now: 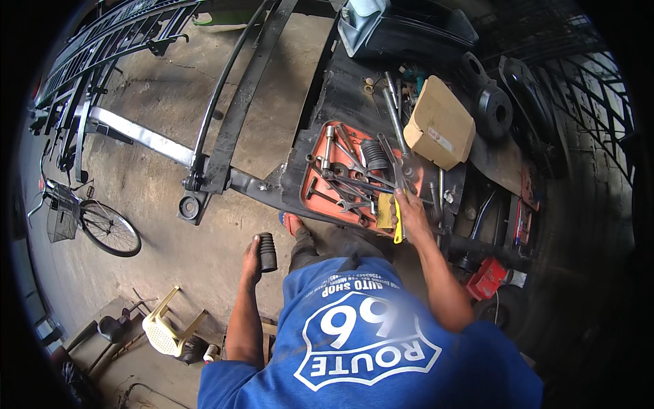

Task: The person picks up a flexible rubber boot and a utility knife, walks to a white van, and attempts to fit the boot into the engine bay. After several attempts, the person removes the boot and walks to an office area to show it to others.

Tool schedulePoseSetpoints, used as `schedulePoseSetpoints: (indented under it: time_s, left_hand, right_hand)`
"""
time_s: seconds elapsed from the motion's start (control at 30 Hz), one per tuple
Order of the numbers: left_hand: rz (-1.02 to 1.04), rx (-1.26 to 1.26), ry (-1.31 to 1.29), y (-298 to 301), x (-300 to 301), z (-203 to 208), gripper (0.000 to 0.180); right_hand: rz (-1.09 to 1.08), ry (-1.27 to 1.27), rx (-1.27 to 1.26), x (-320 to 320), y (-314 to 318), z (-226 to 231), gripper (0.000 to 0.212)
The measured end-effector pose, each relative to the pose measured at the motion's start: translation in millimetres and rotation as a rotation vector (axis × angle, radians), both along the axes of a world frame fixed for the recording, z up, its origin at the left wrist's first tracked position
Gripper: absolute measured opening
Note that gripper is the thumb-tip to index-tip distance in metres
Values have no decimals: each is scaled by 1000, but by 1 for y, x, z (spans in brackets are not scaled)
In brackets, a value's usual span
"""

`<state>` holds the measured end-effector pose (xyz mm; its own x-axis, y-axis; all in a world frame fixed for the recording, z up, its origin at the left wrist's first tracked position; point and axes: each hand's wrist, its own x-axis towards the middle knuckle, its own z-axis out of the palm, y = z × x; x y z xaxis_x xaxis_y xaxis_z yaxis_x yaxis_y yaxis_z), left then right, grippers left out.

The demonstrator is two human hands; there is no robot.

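Observation:
My left hand (253, 260) is closed round a black ribbed rubber boot (268, 253), held out over the floor. On the other side, my right hand (411, 213) grips a slim yellow-handled tool (398, 230); its working end is not clear. That hand hovers at the near right of an orange tray (315, 199) full of metal tools. In the tray lie several wrenches (355, 204), a socket tool (328, 146) and another black ribbed boot (374, 155). A small yellow block or box (385, 210) is beside my right fingers.
A cardboard box (441, 123) stands right of the tray, with round black parts (494, 104) beyond. A dark metal frame (248, 88) runs along the left. Farther out are a bicycle (109, 227), a cream plastic stool (163, 328) and a red box-like object (486, 278).

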<state>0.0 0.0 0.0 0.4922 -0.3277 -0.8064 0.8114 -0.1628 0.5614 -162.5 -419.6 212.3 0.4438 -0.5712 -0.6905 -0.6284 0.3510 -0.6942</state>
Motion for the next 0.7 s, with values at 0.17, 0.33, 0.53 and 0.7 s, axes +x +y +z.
schedulePoseSetpoints:
  time_s: [0.17, 0.33, 0.53, 0.7]
  left_hand:
    - [6, -34, -51, -2, 34, 23, 63]
    - [78, -105, -32, -4, 19, 40, 67]
    - [180, -275, 31, -8, -42, 84, 71]
    - [252, -375, 97, -23, -93, 105, 76]
  right_hand:
    - [80, -354, 2, 3, 11, -5, 26]
    - [415, -252, -480, 10, -27, -19, 63]
    - [710, 188, -743, 29, -76, -45, 59]
    - [782, 128, -728, 18, -105, -64, 61]
